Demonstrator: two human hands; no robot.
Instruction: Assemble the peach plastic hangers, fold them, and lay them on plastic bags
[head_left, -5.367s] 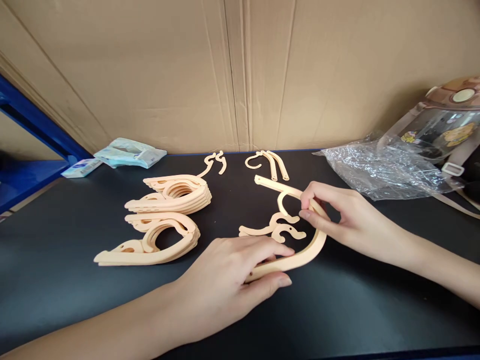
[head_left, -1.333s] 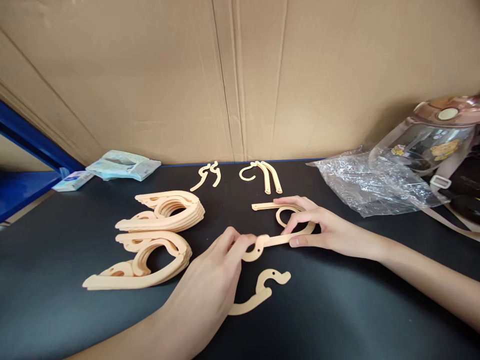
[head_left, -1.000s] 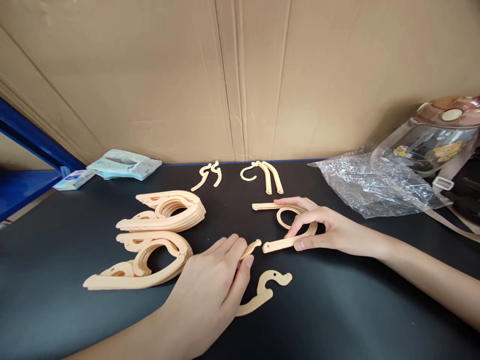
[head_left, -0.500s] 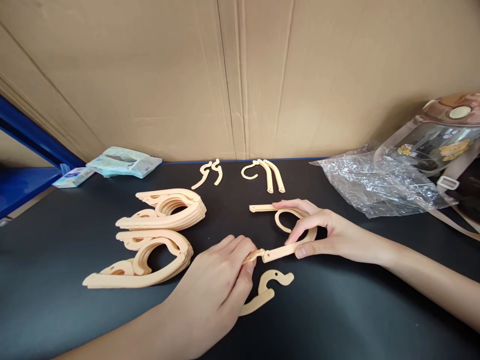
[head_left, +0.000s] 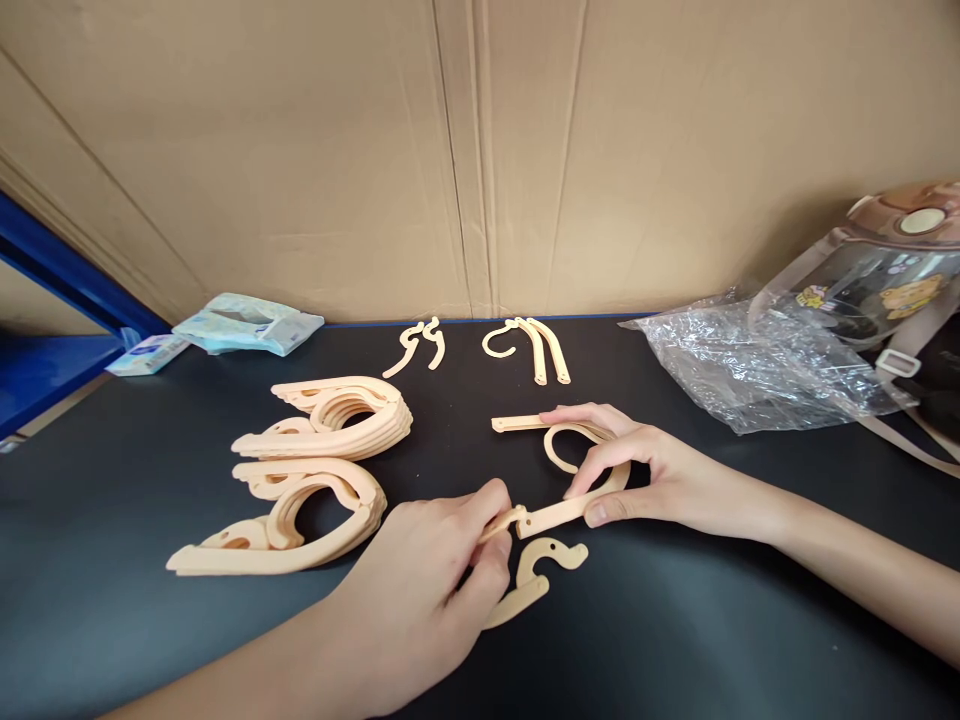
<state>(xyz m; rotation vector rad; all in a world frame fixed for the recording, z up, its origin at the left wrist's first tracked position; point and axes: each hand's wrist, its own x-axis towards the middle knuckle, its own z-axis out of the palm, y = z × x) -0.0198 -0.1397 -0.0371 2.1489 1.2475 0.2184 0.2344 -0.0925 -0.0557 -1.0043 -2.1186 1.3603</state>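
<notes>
My right hand (head_left: 630,470) is closed around a beige folding hanger (head_left: 559,508), whose hook curls between its two arms. Between the thumb and fingers of my left hand (head_left: 450,565) is a small beige hanger piece (head_left: 504,524), mostly hidden by the fingers. Its tip meets the end of the hanger's near arm; whether the two are joined, I cannot tell. A loose curved hanger piece (head_left: 551,552) lies on the black table below, partly behind my left hand.
Two stacks of folded hangers, a far one (head_left: 322,420) and a near one (head_left: 277,520), lie at left. Small curved pieces (head_left: 411,350) and hanger arms (head_left: 546,350) sit at the back. Tissue packs (head_left: 247,325), crumpled clear plastic (head_left: 765,365) and a strapped bottle (head_left: 892,270) flank them.
Both hands have shifted slightly left and toward me, with the hanger and the small piece. The left fingers have changed position around the piece.
</notes>
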